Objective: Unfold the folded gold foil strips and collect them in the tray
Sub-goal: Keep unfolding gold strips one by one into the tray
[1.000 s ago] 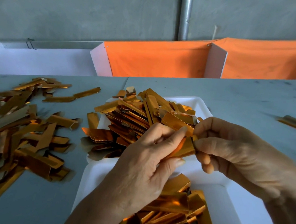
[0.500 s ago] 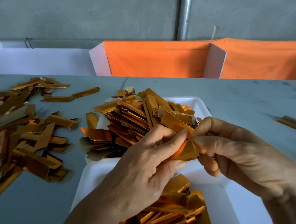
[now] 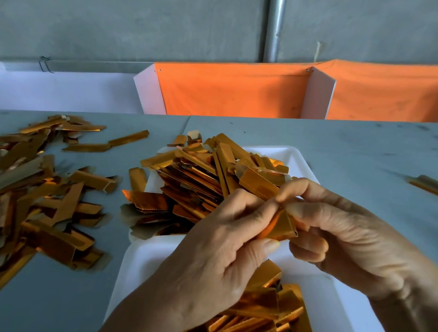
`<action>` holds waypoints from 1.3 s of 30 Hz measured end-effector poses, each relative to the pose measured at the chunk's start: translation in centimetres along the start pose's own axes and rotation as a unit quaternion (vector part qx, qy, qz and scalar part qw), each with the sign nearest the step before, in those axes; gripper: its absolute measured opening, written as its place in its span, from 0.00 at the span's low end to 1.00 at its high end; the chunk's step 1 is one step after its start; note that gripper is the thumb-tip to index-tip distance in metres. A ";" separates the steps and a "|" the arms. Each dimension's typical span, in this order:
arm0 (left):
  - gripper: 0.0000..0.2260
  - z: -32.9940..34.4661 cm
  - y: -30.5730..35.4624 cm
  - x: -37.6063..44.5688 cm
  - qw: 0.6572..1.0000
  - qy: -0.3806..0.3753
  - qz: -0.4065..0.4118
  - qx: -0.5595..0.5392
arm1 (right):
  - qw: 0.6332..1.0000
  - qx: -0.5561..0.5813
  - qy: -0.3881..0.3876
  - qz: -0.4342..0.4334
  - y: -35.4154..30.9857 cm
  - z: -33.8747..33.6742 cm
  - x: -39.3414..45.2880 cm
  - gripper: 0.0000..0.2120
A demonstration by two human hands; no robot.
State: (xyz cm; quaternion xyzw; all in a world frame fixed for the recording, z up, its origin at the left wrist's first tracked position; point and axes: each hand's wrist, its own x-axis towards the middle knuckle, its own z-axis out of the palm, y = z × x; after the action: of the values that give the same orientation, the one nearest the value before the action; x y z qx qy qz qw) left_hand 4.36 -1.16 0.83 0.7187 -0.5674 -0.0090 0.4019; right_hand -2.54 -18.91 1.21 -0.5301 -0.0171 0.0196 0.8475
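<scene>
Grey desk (image 3: 343,148) bearing a white tray (image 3: 298,158), loose gold foil strips (image 3: 42,200) scattered left, another strip (image 3: 434,187) far right.

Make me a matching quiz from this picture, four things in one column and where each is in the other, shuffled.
1. white plastic tray
2. folded gold foil strip
3. orange cloth panel
4. loose pile of gold foil strips

A. behind the table, against the wall
B. on the table, left of the tray
C. pinched between both hands
D. under the hands, holding strips

Pairs: 1-D, 2-C, 3-A, 4-B
</scene>
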 end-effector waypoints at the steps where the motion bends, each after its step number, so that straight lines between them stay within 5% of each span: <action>1: 0.20 0.1 0.0 0.0 1.000 0.004 0.002 0.024 | 1.000 -0.021 0.015 -0.001 -0.1 0.0 0.0 0.09; 12: 0.22 0.5 0.2 0.2 0.982 -0.001 -0.008 0.188 | 0.987 -0.157 0.031 -0.022 0.1 -1.3 0.1 0.17; 24: 0.23 0.3 0.8 0.3 0.996 0.024 0.009 0.082 | 0.997 0.070 -0.034 -0.002 0.3 -0.6 -0.1 0.24; 32: 0.22 0.1 0.8 0.3 0.998 0.034 0.016 0.051 | 0.996 0.045 -0.073 0.025 0.5 -0.3 0.3 0.14; 39: 0.22 0.3 0.5 0.3 0.999 0.046 -0.006 -0.008 | 0.997 0.059 -0.031 0.025 1.0 -0.3 0.5 0.19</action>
State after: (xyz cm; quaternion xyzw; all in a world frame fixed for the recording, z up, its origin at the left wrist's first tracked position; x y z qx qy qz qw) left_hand 3.93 -1.60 1.06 0.7188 -0.5438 0.0169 0.4327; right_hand -2.03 -18.72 0.22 -0.4787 -0.0287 0.0582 0.8756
